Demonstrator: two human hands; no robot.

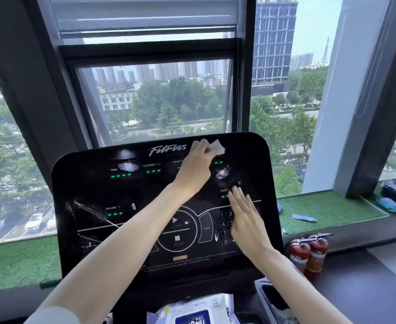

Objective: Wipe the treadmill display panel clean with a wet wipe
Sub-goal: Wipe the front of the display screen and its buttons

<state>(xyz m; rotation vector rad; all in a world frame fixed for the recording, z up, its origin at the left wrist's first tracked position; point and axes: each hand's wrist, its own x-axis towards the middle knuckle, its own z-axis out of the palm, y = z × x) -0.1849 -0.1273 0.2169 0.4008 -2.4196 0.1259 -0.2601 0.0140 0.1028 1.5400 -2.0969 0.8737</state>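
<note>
The glossy black treadmill display panel (94,190) fills the middle of the head view, with green readouts and a round control ring. My left hand (196,167) reaches up to the panel's top edge and pinches a small white wet wipe (218,147) against it, right of the "Fitness" logo. My right hand (246,220) lies flat, fingers straight, on the number keypad at the panel's right side. Wet streaks shine on the upper left and around the middle right of the panel.
A wet wipe pack (192,311) lies below the console. Two red fire extinguishers (308,254) stand to the right on the floor. Green turf sill (321,206) carries blue items. Windows lie behind the panel.
</note>
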